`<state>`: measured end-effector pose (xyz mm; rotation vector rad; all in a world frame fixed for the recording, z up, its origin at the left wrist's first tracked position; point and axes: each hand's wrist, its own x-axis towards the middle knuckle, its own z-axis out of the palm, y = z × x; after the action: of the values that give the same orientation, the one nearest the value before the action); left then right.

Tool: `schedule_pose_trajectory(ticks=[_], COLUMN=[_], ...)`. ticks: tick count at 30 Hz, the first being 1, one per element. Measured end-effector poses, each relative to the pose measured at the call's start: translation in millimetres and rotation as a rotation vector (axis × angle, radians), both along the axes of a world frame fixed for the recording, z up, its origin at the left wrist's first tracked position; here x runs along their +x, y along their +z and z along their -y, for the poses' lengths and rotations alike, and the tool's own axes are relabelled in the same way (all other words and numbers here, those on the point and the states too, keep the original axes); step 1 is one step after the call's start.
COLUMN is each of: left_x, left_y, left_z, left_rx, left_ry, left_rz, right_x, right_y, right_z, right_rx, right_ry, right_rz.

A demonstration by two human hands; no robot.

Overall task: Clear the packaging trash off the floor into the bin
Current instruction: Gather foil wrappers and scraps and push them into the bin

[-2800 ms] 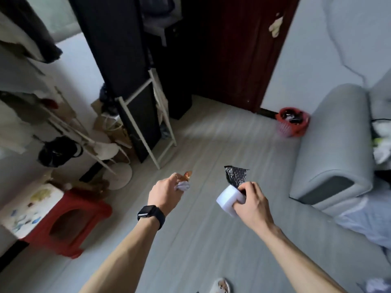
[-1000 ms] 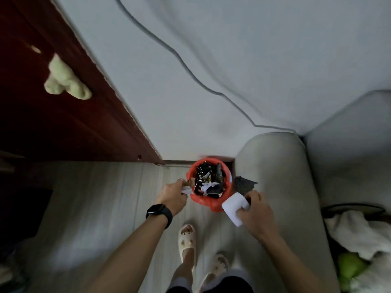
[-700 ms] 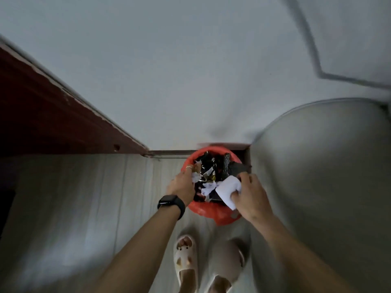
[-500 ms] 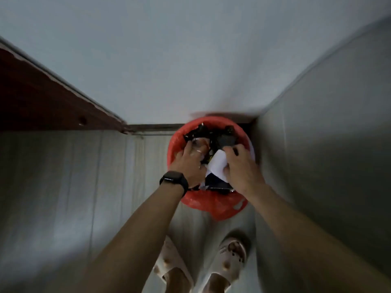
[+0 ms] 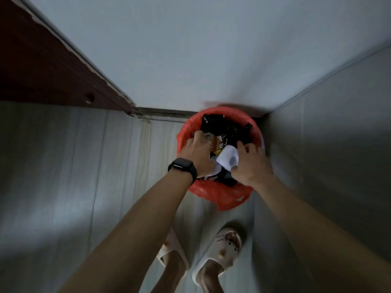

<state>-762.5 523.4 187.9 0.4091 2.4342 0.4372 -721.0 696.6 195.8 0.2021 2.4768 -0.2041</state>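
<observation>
The bin liner [image 5: 224, 195] is plain bright orange-red. Inside it, the crumpled wrappers [image 5: 230, 129] are glossy black with pale glints. The packaging piece [image 5: 227, 158] on their near side is plain white, and a wrapper scrap [image 5: 218, 147] to its left shows orange and yellow. The smartwatch [image 5: 183, 167] is matte black and the ring [image 5: 209, 142] silver. The slippers [image 5: 220, 252], nearest, are cream with brown studs. The floor [image 5: 84, 166] is pale grey with plank lines, the door [image 5: 42, 66] at far left dark red-brown, the wall [image 5: 211, 49] whitish blue-grey, and the sofa side [image 5: 338, 144] at right plain grey.

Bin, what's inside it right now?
The bin holds black wrappers, an orange wrapper and a white piece gripped by the right hand. The left hand covers its near left part. Deeper layers are hidden.
</observation>
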Motion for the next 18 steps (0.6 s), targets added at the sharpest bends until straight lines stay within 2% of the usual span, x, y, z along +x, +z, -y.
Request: schedule_pose_trajectory(ticks=[4,7,10,14,18], left_x=[-6,-3,2,2,8], left_y=[53,69,66,51,29], left_z=[7,12,9,3,10], left_rx=[0.079,0.125,0.160,0.155,0.140], left_ry=[0.088,0.170,0.221,0.209,0.234], left_rz=[0.068,0.089,0.089,0.179,0.161], right_x=[9,13,17,24,33], right_y=[65,84,77,45,33], right_z=[2,7,9,8,10], right_rx=[-0.079,-0.102,-0.106,-0.103,-0.133], right_ry=[-0.095,-0.105,-0.096,-0.067,-0.087], right_rz=[-0.053,-0.035,0.003,0.037,0.061])
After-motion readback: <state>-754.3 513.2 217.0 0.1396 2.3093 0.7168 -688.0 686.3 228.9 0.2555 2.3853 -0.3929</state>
